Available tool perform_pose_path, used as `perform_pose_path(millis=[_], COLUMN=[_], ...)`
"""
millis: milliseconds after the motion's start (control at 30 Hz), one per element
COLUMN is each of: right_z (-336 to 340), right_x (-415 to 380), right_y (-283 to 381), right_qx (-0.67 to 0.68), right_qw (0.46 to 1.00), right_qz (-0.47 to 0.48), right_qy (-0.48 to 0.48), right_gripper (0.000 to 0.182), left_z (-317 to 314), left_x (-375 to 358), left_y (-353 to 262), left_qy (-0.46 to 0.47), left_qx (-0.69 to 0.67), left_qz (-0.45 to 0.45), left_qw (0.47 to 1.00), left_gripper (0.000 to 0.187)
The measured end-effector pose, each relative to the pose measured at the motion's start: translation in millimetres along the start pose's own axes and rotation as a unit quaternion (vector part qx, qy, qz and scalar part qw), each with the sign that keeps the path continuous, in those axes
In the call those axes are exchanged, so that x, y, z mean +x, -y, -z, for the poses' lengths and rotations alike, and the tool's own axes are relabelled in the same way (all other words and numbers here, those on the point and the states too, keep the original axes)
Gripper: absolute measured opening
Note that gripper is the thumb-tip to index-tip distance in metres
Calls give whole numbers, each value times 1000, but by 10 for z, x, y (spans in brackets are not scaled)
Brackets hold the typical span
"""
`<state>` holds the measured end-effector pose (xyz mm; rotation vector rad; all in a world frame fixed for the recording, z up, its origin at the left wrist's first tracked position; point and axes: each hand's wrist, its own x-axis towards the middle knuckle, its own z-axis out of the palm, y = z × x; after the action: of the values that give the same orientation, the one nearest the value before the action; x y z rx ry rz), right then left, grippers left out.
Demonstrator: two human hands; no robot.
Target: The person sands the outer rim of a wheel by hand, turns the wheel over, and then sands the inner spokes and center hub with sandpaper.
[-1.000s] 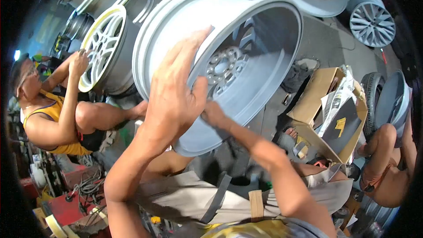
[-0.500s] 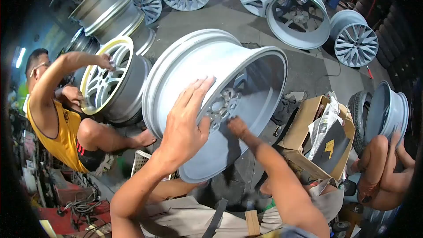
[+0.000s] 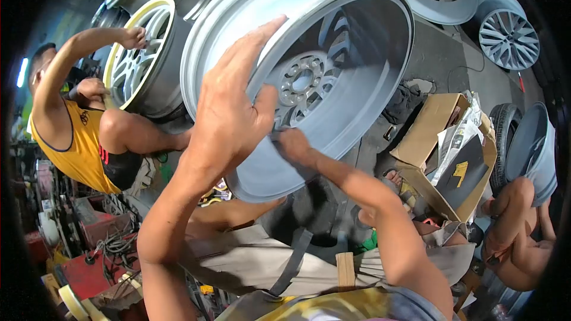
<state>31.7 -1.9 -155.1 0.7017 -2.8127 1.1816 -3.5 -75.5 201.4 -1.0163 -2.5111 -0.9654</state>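
Note:
A large grey-primed wheel rim (image 3: 351, 119) stands tilted in front of me, its hollow barrel facing my right side. My left hand (image 3: 229, 104) is open, its fingers stretched up along the near lip of the rim, thumb apart. Inside the barrel, close to the hub and spokes (image 3: 302, 80), my right hand (image 3: 292, 144) presses with curled fingers against the inner wall. Whatever lies under those fingers is hidden.
At left a person in a yellow top (image 3: 80, 142) works on a yellow-edged rim (image 3: 140, 53). To the right are a cardboard box (image 3: 425, 137) with papers, a tire (image 3: 505, 137) and another seated person (image 3: 514, 226). More rims (image 3: 508, 38) stand behind.
My view has tilted down, so everything behind sits higher. The rim has turned to show more of its inside. My right hand has moved left along the inner wall.

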Motion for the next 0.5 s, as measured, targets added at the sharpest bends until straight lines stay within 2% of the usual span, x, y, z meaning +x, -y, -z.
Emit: perform_pose_path(millis=[33, 67, 100, 167, 233, 433, 500], right_z=[-122, 60, -58, 718, 1043, 1155, 114], right_x=[112, 249, 453, 819, 1241, 776, 474], right_y=[166, 541, 654, 1147, 1010, 1443, 1039], right_qx=[71, 137, 212, 452, 448, 444, 365], right_qw=[997, 988, 967, 875, 867, 867, 901], right_qz=[25, 26, 62, 16, -23, -3, 31], right_qy=[-7, -58, -123, -176, -217, -226, -233], right_gripper=[13, 11, 17, 25, 31, 28, 28], left_z=[-16, -25, -30, -22, -15, -23, -29], left_x=[-4, -7, -11, -32, -53, -58, -64], left_y=[4, 6, 4, 2, 4, -34, -16], left_qy=[0, -5, -10, -14, -8, -2, -5], left_qx=[-1, -4, -7, -7, -7, 1, 7], left_qz=[3, -4, -11, -15, -17, -25, -27], left_qw=[1000, 1000, 1000, 1000, 1000, 1000, 1000], left_gripper=[69, 68, 68, 68, 69, 68, 68])
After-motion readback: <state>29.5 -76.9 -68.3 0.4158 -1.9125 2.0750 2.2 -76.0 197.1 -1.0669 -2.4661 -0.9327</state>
